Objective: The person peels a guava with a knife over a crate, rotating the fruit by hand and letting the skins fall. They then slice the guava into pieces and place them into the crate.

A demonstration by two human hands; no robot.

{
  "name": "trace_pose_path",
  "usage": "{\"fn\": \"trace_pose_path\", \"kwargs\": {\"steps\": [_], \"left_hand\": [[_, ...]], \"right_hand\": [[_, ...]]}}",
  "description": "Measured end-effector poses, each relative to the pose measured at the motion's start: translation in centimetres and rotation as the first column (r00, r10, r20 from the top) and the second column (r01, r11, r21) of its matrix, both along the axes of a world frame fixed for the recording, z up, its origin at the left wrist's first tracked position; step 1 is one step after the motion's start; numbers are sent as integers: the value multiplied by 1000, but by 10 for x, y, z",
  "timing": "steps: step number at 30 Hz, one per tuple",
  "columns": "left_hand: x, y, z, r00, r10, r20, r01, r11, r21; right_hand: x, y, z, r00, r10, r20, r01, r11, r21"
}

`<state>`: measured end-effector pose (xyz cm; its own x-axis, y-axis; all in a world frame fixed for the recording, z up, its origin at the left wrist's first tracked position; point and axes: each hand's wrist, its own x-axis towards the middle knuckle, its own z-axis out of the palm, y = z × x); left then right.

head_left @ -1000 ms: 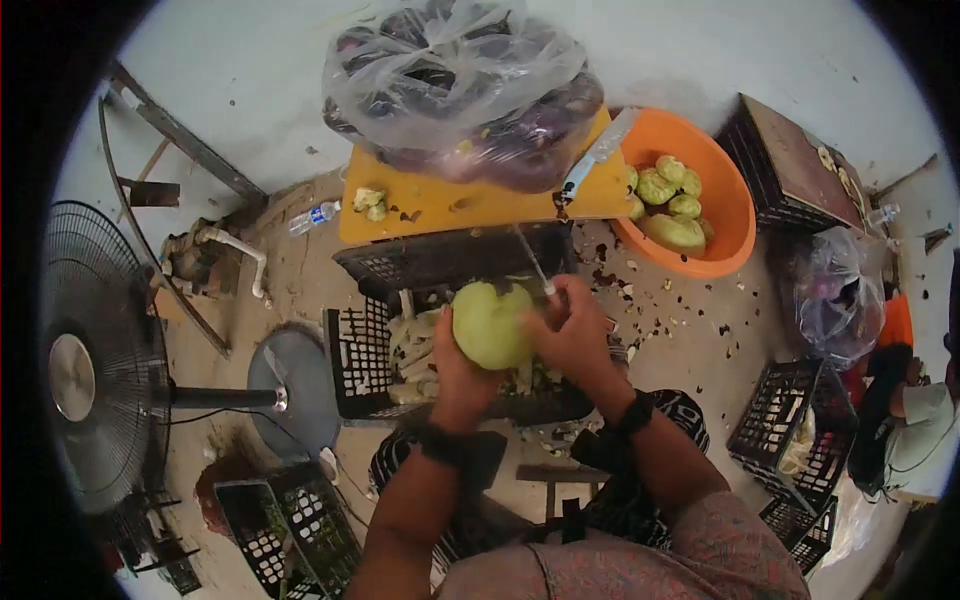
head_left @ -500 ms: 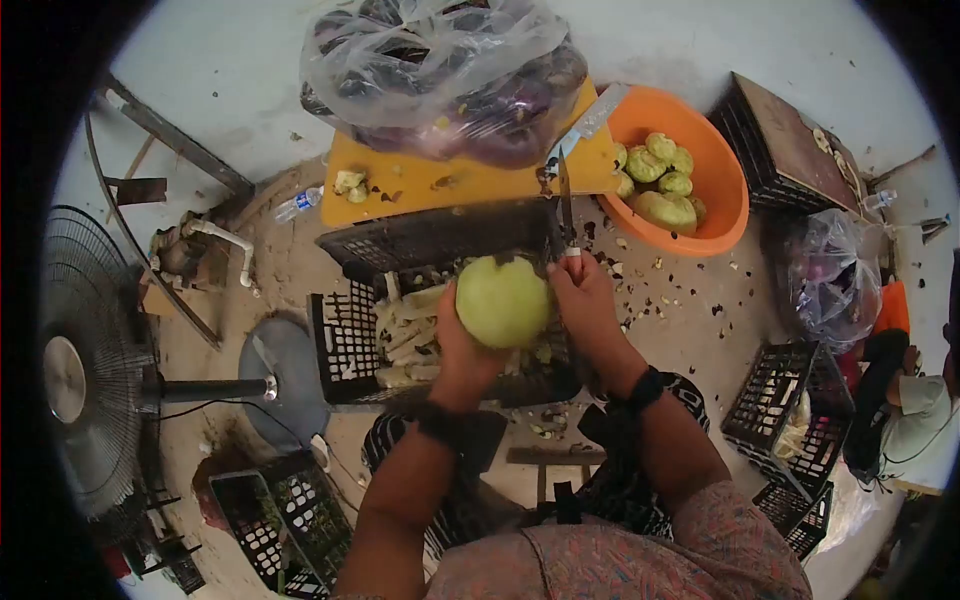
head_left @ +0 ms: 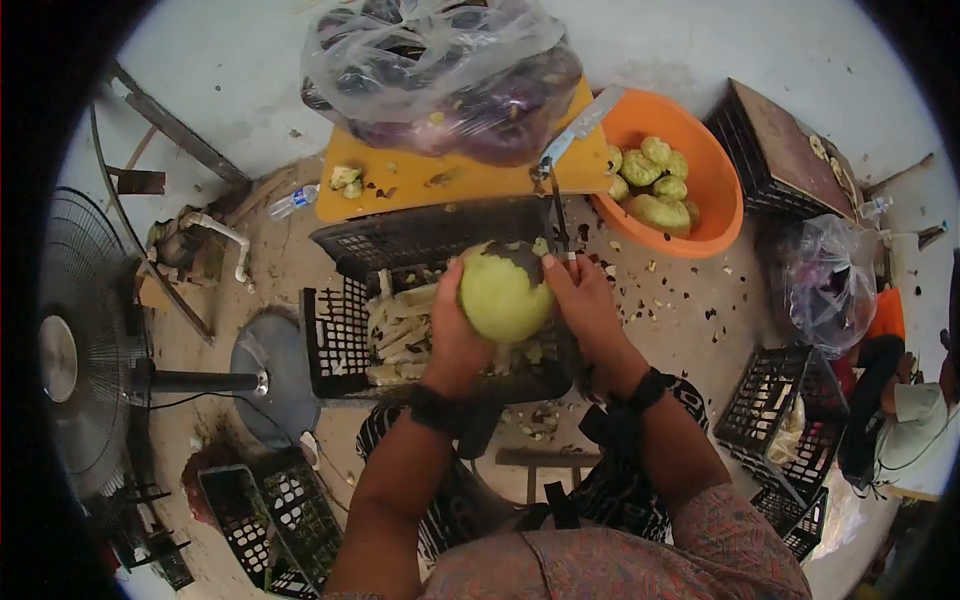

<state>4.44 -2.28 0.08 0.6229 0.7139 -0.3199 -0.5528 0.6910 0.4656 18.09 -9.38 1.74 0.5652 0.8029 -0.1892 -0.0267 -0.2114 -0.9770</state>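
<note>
A large round eggplant (head_left: 503,300), mostly peeled to pale green flesh, is held over a black crate (head_left: 330,350). Dark skin remains in a ragged patch near its top. My left hand (head_left: 455,335) cups its left side and underside. In my right hand (head_left: 592,312) is a knife (head_left: 559,215), its blade pointing away from me; the thumb presses against the eggplant's upper right edge. Pale peeled strips (head_left: 400,325) lie inside the crate below.
A plastic bag of purple eggplants (head_left: 470,110) sits on a yellow board (head_left: 345,205), beside a cleaver (head_left: 585,127). An orange basin (head_left: 720,200) holds several peeled eggplants (head_left: 658,180). A fan (head_left: 90,345) stands left; crates (head_left: 765,395) and a seated person (head_left: 910,420) are right.
The eggplant has turned, bringing the dark skin patch into sight at its top. My right thumb has shifted onto its upper edge, and the knife has moved slightly left.
</note>
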Motion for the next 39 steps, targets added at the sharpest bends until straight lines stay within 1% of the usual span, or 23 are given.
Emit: {"fn": "trace_pose_path", "kwargs": {"steps": [2,6,8,9,11,12,13,15,16,17,18,19,20,21,23,24,26,28,30,32,36,38,39], "left_hand": [[-1,3,0,1000,20,13,-21,997,68],[-5,2,3,998,61,26,-64,988,143],[-7,1,7,986,139,-96,-117,971,210],[-9,2,7,985,143,-95,-121,970,210],[-15,3,8,993,85,-82,-68,979,193],[-17,4,7,993,89,-81,-72,979,192],[-19,5,3,993,79,-89,-57,971,232],[-22,8,-10,993,74,-97,-46,962,269],[-22,11,-20,937,194,-291,-11,848,529],[-23,12,-30,832,353,-429,91,675,732],[-25,12,-25,831,355,-429,90,674,733],[-26,11,-18,939,204,-276,-43,868,494],[-26,11,-13,992,109,-59,-96,978,184],[-26,13,-13,992,110,-54,-98,977,189],[-27,13,-13,995,94,-15,-93,995,43],[-26,13,-14,995,97,-12,-97,994,42],[-26,13,-17,992,127,-30,-121,981,153],[-24,13,-16,993,119,-23,-114,981,156],[-21,12,-13,994,110,-14,-106,982,159],[-18,10,-8,982,179,-58,-174,982,78],[-18,9,-4,977,209,-37,-207,977,46],[-20,6,2,980,183,-80,-167,971,173],[-20,5,-1,980,182,-80,-166,971,173]], "right_hand": [[-2,2,-9,1000,-8,1,8,1000,-11],[-7,4,-5,999,-16,32,17,999,-38],[-5,6,-16,998,-2,65,4,999,-37],[-5,7,-16,995,10,97,-6,999,-40],[-6,6,-11,996,24,90,-20,999,-49],[-8,5,-8,996,33,81,-29,998,-59],[-9,5,-6,996,37,85,-32,998,-59],[-12,5,-5,999,37,2,-37,999,-39],[-11,6,-6,999,42,4,-42,998,-38],[-11,6,-10,998,57,20,-56,997,-62],[-10,7,-15,997,72,36,-69,994,-85],[-10,7,-24,997,73,35,-70,994,-85],[-9,9,-35,998,64,23,-62,994,-89],[-10,12,-34,998,55,14,-54,995,-89],[-11,11,-29,998,65,4,-65,996,-57],[-13,10,-26,997,77,-9,-77,997,-28],[-12,12,-31,997,74,-33,-75,997,-22],[-12,10,-33,996,69,-61,-71,997,-23],[-11,8,-32,981,40,-187,-46,999,-28],[-9,7,-32,988,49,-149,-59,996,-67],[-9,4,-25,995,68,-68,-77,988,-133],[-11,4,-24,994,58,-92,-69,991,-115],[-12,5,-24,992,51,-114,-62,993,-96]]}}
